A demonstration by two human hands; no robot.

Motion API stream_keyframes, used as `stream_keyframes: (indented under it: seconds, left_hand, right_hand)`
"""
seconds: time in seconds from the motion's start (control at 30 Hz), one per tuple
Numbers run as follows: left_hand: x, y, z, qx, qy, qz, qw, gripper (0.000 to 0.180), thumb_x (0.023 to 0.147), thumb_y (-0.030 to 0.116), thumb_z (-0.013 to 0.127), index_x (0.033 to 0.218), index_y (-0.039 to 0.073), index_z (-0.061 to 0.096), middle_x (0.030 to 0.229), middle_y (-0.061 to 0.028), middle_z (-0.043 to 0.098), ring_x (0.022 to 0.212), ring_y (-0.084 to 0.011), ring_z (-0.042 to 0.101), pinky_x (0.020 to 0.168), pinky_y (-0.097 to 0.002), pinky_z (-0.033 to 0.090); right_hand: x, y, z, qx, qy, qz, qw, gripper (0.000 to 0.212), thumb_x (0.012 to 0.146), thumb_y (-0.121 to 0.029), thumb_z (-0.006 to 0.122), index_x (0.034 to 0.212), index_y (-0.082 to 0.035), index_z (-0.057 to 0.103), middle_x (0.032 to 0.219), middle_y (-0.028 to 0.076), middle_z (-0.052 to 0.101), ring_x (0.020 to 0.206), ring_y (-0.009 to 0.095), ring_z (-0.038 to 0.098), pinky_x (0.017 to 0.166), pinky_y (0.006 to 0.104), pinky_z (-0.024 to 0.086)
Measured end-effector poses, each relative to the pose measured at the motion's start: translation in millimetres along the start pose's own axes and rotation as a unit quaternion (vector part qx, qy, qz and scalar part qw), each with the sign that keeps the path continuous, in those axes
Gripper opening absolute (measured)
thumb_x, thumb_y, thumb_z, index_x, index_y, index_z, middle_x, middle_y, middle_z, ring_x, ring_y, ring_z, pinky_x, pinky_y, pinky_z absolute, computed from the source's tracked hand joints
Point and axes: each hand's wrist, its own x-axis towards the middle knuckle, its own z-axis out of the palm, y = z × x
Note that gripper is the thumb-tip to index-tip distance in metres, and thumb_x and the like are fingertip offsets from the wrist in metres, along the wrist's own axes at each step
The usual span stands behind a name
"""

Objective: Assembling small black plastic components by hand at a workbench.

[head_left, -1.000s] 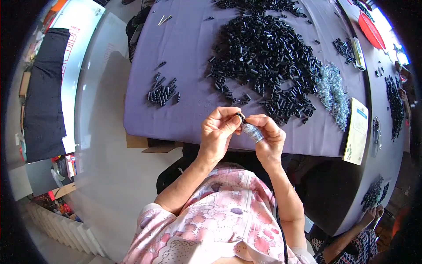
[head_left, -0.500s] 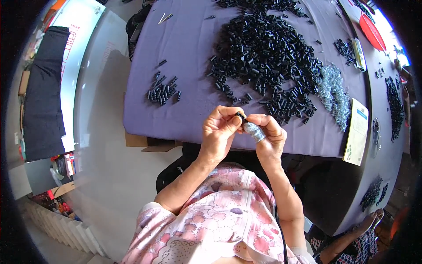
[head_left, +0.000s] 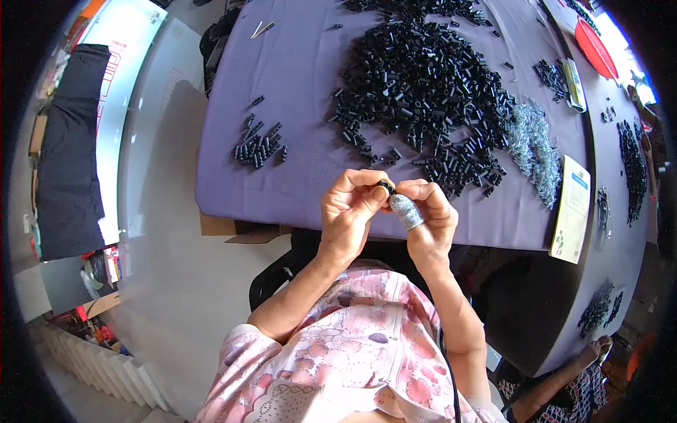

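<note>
Close to the table's near edge, my two hands meet fingertip to fingertip around a small black tube-shaped piece [head_left: 386, 186]. My left hand [head_left: 348, 209] pinches it between thumb and fingers. From the other side my right hand [head_left: 436, 220] grips its end, with the fingers curled. A silvery-grey wrap [head_left: 406, 211] covers what looks like my right thumb. Much of the black piece is hidden by the fingertips. Beyond my hands lies a large heap of similar black pieces [head_left: 416, 84]. A smaller group of black pieces [head_left: 259, 146] lies to the left.
A pile of small clear or silvery parts [head_left: 532, 151] borders the heap on the right, beside a pale yellow booklet [head_left: 571, 211]. Two thin sticks [head_left: 262, 30] lie at the far left of the purple-covered table [head_left: 282, 187]. Another person's arm [head_left: 564, 377] shows at lower right.
My hands keep nearly the same pinch on the black piece. The whole view has shifted very slightly; nothing on the table has visibly been moved.
</note>
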Motion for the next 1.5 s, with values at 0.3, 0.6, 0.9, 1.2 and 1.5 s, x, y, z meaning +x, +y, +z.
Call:
stream_keyframes:
  seconds: [0.3, 0.6, 0.9, 1.2, 1.5]
  left_hand:
    - [-1, -3, -6, -0.021, 0.003, -0.064, 0.998, 0.016, 0.088, 0.003, 0.058, 0.104, 0.005, 0.06, 0.093, -0.0066, 0.063, 0.077, -0.0111, 0.058, 0.069, -0.0246, 0.048]
    - [4, 5, -11, -0.061, 0.02, -0.15, 0.987, 0.033, 0.088, 0.0, 0.058, 0.118, 0.005, 0.047, 0.094, -0.0062, 0.062, 0.076, -0.0097, 0.057, 0.069, -0.0228, 0.046]
    - [1, 9, -13, -0.068, -0.017, -0.19, 0.979, 0.04, 0.086, -0.001, 0.06, 0.12, 0.005, 0.042, 0.095, -0.0085, 0.061, 0.083, -0.0121, 0.059, 0.078, -0.0241, 0.049]
    - [0, 9, -15, -0.082, -0.05, -0.228, 0.969, 0.045, 0.081, 0.006, 0.068, 0.119, 0.005, 0.044, 0.093, -0.0052, 0.059, 0.088, -0.013, 0.057, 0.081, -0.0263, 0.046]
    - [-1, 8, -13, -0.091, -0.049, -0.226, 0.969, 0.042, 0.082, 0.001, 0.065, 0.118, 0.006, 0.046, 0.099, -0.0097, 0.059, 0.094, -0.0198, 0.057, 0.086, -0.0338, 0.046]
  right_hand:
    - [3, 8, -10, -0.068, -0.029, -0.034, 0.997, 0.021, 0.077, 0.017, 0.057, 0.092, 0.002, 0.059, 0.088, 0.006, 0.059, 0.083, 0.011, 0.059, 0.076, 0.0228, 0.048]
    - [6, 7, -18, -0.17, -0.037, -0.039, 0.984, 0.025, 0.073, -0.001, 0.073, 0.093, -0.003, 0.058, 0.081, 0.001, 0.057, 0.07, 0.009, 0.051, 0.065, 0.0226, 0.044]
    - [24, -10, -23, -0.249, -0.198, -0.044, 0.947, 0.041, 0.066, -0.006, 0.077, 0.105, -0.006, 0.062, 0.105, 0.005, 0.057, 0.084, 0.014, 0.055, 0.072, 0.0254, 0.045]
    - [18, -6, -20, -0.202, -0.164, -0.05, 0.964, 0.03, 0.068, -0.008, 0.076, 0.095, -0.005, 0.063, 0.092, 0.002, 0.063, 0.076, 0.012, 0.055, 0.066, 0.024, 0.043]
    - [14, -3, -21, -0.166, -0.141, -0.06, 0.974, 0.027, 0.068, -0.012, 0.075, 0.092, -0.006, 0.063, 0.077, 0.004, 0.057, 0.069, 0.015, 0.054, 0.062, 0.0269, 0.043]
